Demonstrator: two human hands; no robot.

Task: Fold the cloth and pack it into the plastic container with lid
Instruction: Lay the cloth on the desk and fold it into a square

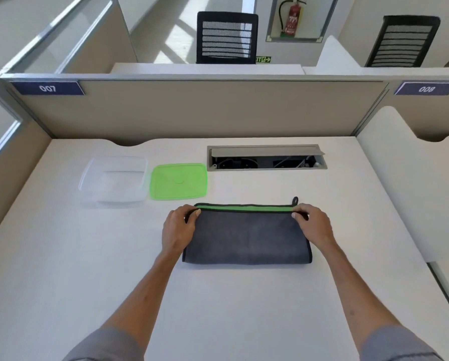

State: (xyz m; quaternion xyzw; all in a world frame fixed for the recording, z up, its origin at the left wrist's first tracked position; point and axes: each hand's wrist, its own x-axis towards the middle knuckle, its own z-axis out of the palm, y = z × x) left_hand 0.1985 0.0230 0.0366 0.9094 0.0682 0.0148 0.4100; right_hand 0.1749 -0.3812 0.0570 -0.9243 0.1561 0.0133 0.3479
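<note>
A dark grey cloth (246, 238) lies folded in half on the white desk, with a green strip of its underside showing along the far edge and a small black loop at the far right corner. My left hand (180, 227) pinches the far left corner of the top layer. My right hand (313, 222) pinches the far right corner. A clear plastic container (114, 181) stands open to the far left of the cloth. Its green lid (179, 181) lies flat beside it on the right.
An open cable box (266, 157) is set into the desk (244, 308) behind the cloth. A beige partition (192, 110) closes off the back. A white divider (400, 183) borders the right side. Office chairs stand beyond the partition.
</note>
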